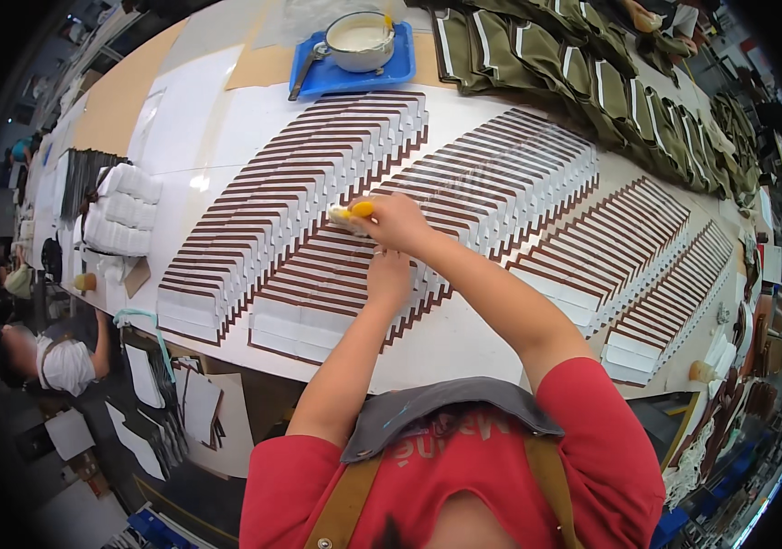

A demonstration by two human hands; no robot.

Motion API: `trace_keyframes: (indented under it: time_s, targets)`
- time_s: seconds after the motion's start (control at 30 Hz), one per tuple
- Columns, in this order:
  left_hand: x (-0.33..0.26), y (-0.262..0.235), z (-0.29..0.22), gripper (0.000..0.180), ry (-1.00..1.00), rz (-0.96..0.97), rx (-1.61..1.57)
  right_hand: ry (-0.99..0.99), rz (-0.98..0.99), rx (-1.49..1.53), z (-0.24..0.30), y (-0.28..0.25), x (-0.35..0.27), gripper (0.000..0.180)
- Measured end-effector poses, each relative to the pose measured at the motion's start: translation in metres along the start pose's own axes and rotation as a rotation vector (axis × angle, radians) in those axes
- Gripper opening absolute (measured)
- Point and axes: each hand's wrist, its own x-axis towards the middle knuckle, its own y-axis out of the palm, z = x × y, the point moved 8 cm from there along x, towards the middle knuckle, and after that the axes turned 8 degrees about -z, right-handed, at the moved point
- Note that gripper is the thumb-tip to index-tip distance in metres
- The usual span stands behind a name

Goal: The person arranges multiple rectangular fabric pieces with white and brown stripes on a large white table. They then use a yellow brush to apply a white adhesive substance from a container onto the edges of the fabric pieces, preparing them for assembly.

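Note:
My right hand (pixel 396 222) is closed around the yellow handle of a brush (pixel 361 210), whose pale bristles touch the second row of overlapped panels (pixel 318 284). These panels are white with brown edges and lie fanned like shingles. Just below it, my left hand (pixel 389 277) rests on the same row; its fingertips are partly hidden, so their grip does not show. A glossy wet-looking patch covers the upper part of this row. Another fanned row of panels (pixel 254 210) runs along its left side.
At the far side, a blue tray (pixel 400 78) holds a pot (pixel 360 55) of white paste. Two narrower panel rows (pixel 606 242) (pixel 674 306) lie right. Olive-green pieces with white strips (pixel 583 82) are heaped far right. White bundles (pixel 121 215) stand left. A person (pixel 66 361) is at the lower left.

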Motion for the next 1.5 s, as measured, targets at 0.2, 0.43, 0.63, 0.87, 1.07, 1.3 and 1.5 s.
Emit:
trace_keyframes:
  time_s: [0.2, 0.43, 0.63, 0.87, 1.07, 1.3, 1.5]
  targets:
    - [-0.003, 0.001, 0.006, 0.035, -0.01, -0.085, -0.098, 0.142, 0.066, -0.49, -0.061, -0.031, 0.041, 0.011]
    - [-0.001, 0.006, 0.007, 0.037, -0.057, 0.029, -0.026, -0.008, 0.169, -0.135, 0.0, 0.022, 0.016, 0.01]
    - [-0.003, -0.002, 0.008, 0.039, -0.055, -0.044, -0.132, 0.247, 0.117, -0.502, -0.077, -0.053, 0.032, 0.01]
    - [0.0, -0.002, 0.005, 0.039, -0.064, -0.001, -0.131, 0.116, -0.006, -0.25, -0.054, -0.05, -0.048, 0.026]
    - [-0.001, -0.011, 0.001, 0.034, -0.039, -0.029, -0.073, 0.278, -0.299, -0.441, -0.098, -0.143, -0.054, 0.014]
    - [0.001, -0.01, -0.003, 0.036, -0.054, 0.045, -0.059, 0.391, -0.211, -0.105, -0.095, -0.116, -0.093, 0.022]
    - [0.002, 0.0, 0.002, 0.041, -0.063, 0.078, -0.026, 0.23, -0.447, -0.302, -0.095, -0.171, -0.086, 0.016]
